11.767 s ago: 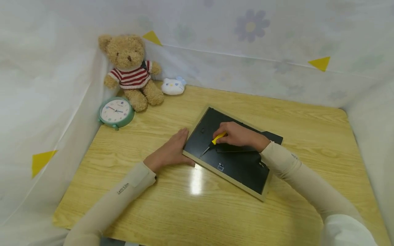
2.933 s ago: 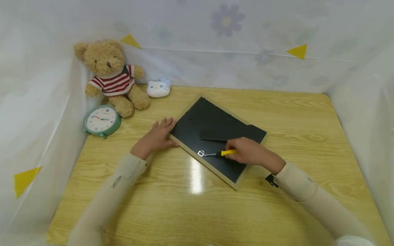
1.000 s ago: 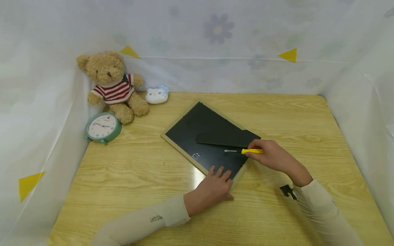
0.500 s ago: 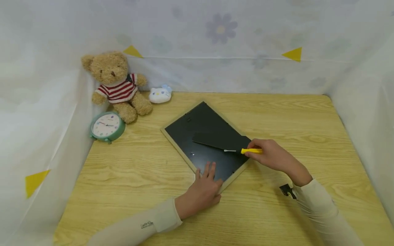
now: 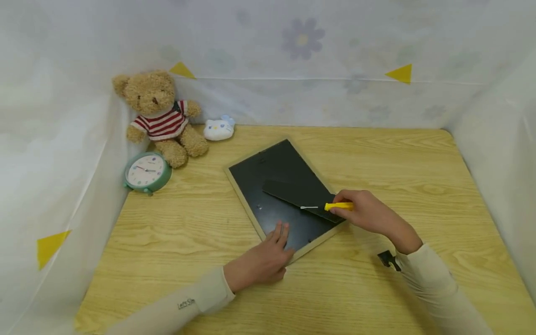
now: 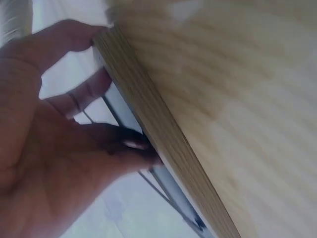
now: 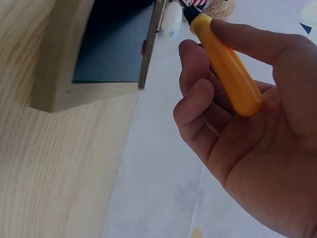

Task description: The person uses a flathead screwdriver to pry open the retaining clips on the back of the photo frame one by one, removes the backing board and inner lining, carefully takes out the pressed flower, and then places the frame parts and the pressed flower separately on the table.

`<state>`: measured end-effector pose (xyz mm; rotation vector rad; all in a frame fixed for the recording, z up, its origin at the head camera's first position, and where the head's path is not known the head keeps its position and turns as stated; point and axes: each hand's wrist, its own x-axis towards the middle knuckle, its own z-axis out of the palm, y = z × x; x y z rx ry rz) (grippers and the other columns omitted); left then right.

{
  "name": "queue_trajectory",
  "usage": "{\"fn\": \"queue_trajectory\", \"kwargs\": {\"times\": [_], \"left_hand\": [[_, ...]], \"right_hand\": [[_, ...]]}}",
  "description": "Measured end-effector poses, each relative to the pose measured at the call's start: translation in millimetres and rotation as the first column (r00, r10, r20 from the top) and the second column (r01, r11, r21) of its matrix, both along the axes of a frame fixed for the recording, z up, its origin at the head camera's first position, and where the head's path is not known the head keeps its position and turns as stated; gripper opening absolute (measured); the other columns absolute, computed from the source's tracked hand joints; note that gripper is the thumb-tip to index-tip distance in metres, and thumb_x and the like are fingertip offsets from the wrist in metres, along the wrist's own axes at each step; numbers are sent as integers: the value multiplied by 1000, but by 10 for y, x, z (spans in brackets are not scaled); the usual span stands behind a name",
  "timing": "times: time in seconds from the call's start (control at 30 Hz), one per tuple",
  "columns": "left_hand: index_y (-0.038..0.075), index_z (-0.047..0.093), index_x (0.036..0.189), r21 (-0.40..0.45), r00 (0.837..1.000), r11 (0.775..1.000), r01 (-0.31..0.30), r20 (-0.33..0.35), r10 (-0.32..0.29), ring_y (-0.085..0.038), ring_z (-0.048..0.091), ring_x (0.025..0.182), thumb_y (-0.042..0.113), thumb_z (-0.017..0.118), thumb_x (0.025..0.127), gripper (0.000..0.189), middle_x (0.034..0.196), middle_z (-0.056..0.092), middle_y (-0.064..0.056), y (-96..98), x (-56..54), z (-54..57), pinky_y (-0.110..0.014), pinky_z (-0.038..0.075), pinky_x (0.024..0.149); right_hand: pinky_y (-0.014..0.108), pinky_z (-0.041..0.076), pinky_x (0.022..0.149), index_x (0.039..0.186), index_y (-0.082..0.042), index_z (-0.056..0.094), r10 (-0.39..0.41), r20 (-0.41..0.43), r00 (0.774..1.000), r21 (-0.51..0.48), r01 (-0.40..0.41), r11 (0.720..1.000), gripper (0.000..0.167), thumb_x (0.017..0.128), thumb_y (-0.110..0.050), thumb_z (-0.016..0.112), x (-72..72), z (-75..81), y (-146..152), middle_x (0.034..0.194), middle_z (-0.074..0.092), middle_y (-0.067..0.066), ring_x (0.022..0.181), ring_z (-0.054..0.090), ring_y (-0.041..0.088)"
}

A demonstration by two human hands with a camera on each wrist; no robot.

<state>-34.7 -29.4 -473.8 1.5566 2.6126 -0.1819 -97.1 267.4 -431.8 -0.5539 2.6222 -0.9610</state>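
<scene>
A picture frame [image 5: 247, 207] with a light wood edge and a black back lies face down on the table. Its stand leg [image 5: 289, 193] slants across the back. My left hand [image 5: 261, 258] grips the near corner, fingers over the back and thumb at the outer edge; the wooden edge [image 6: 153, 116] shows between them in the left wrist view. In my right hand [image 5: 368, 211] is a screwdriver [image 5: 340, 206] with a yellow handle, pinched between thumb and fingers. Its metal tip points left above the stand leg. The yellow handle [image 7: 230, 69] lies across the fingers in the right wrist view.
At the back left sit a teddy bear [image 5: 161, 116] in a striped shirt and a white cat-face plush [image 5: 219, 129]. A green alarm clock [image 5: 147, 172] stands before the bear. White curtains [image 5: 259, 97] enclose the wooden table [image 5: 402, 172] at the back and sides.
The screwdriver has left the metal hanger and moved right. My left hand has shifted from the frame's left side to its near corner. The frame has turned clockwise.
</scene>
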Motion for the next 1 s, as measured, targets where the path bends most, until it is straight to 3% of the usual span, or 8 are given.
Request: {"fn": "queue_trajectory", "kwargs": {"times": [0.03, 0.2, 0.27, 0.4, 0.5, 0.57, 0.77, 1.0], "left_hand": [[13, 68, 110, -15, 1000, 1000, 20, -2, -20, -49, 42, 135, 36, 68, 93, 29, 144, 42, -37, -17, -11, 11, -41, 43, 107], [11, 67, 112, -49, 987, 997, 56, 151, -48, -47, 35, 141, 32, 68, 93, 28, 151, 35, -34, -103, -142, 82, -41, 37, 113], [9, 67, 107, -31, 966, 999, 23, 258, -15, -47, 31, 143, 26, 69, 93, 23, 154, 30, -32, -146, -216, 96, -43, 36, 113], [8, 66, 90, 25, 914, 998, -62, 403, 46, -44, 26, 146, 10, 70, 89, 5, 158, 26, -28, -253, -334, 92, -47, 34, 113], [10, 61, 82, 60, 878, 992, -108, 475, 67, -42, 24, 147, 1, 68, 88, 12, 159, 24, -27, -329, -392, 67, -48, 31, 115], [10, 58, 83, 80, 871, 989, -121, 487, 68, -41, 23, 148, -2, 65, 89, 16, 160, 23, -26, -389, -424, 60, -48, 29, 116], [9, 55, 94, 175, 897, 975, -135, 440, 45, -40, 30, 146, -12, 64, 83, 25, 157, 29, -28, -565, -481, 50, -51, 31, 114], [7, 58, 97, 182, 949, 977, -111, 311, 50, -36, 36, 144, -10, 76, 77, 32, 155, 36, -25, -687, -574, 86, -51, 36, 112]], "right_hand": [[28, 47, 58, 100, -7, 68, 1, -2, 1000, 2, -1, 1000, 11, 94, -16, 71, 1, 4, 2, 88, 65, 1, 65, 52, 13], [28, 46, 59, 101, -6, 69, 3, -10, 1000, 10, -3, 1000, 12, 94, -15, 71, -14, 44, 12, 87, 65, 1, 64, 50, 14], [29, 46, 60, 101, -7, 69, 7, -19, 1000, 11, -7, 1000, 11, 94, -15, 72, -32, 56, 6, 87, 65, 0, 65, 51, 14], [29, 47, 61, 101, -6, 69, 8, -20, 1000, 8, -8, 1000, 12, 94, -15, 72, -55, 74, -10, 88, 65, 0, 66, 52, 14], [29, 46, 60, 100, -6, 69, 6, -15, 1000, 7, -6, 1000, 11, 94, -15, 71, -51, 72, -8, 88, 66, 0, 67, 52, 14], [29, 46, 60, 100, -7, 69, 6, -15, 1000, 8, -6, 1000, 11, 94, -15, 72, -55, 75, -9, 89, 66, 0, 67, 52, 14], [30, 46, 62, 101, -8, 70, 9, -20, 1000, -1, -9, 1000, 10, 94, -15, 71, -62, 77, -26, 90, 66, 0, 68, 52, 15], [31, 46, 61, 100, -8, 71, 27, -57, 998, 9, -27, 1000, 9, 92, -13, 73, -109, 101, -65, 88, 66, 0, 67, 52, 14]]}}
